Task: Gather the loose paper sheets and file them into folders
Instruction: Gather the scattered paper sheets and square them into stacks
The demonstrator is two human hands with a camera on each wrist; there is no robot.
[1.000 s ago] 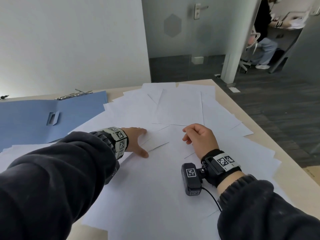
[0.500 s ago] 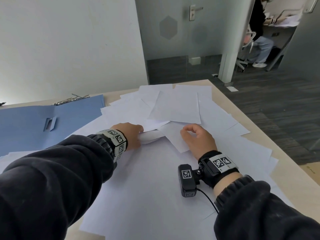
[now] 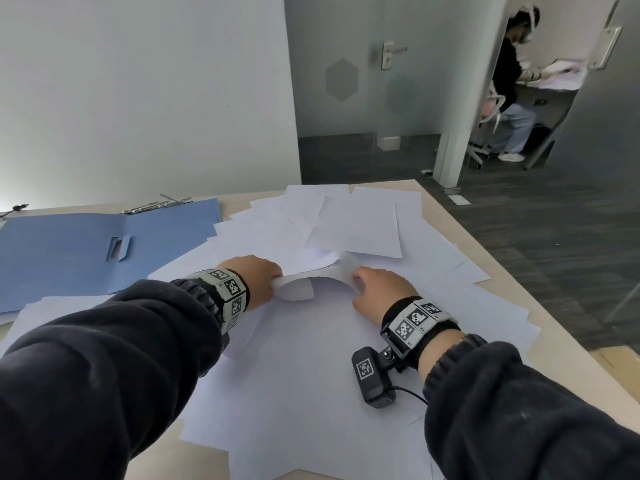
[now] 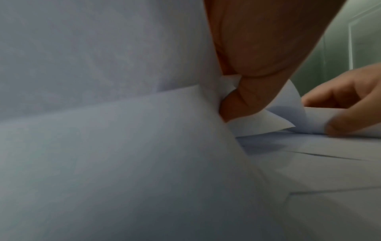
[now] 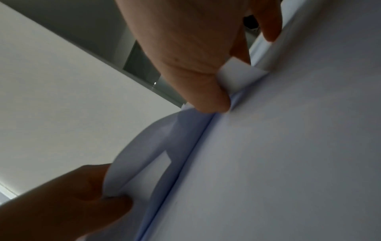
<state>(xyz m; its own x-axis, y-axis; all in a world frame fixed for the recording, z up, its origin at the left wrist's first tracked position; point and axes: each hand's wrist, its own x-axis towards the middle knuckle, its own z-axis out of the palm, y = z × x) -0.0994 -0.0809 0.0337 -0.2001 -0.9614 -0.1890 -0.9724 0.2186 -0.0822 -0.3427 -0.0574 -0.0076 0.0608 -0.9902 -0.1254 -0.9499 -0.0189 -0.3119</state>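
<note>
The left hand (image 3: pixel 258 280) pinches the left end of 1 bowed paper sheet (image 3: pixel 313 268) and the right hand (image 3: pixel 379 289) pinches its right end. The sheet arches between them, long axis running left to right, above the loose sheets (image 3: pixel 311 358) spread over the tabletop (image 3: pixel 568 372). The open blue folder (image 3: pixel 86 251) lies far left, nearer the left hand. The tabletop's right edge is near.

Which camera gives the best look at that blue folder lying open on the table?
The head view. It shows the blue folder lying open on the table's left side, some white sheets overlapping its edge. The left wrist and right wrist views show no folder, only paper and fingers.
</note>
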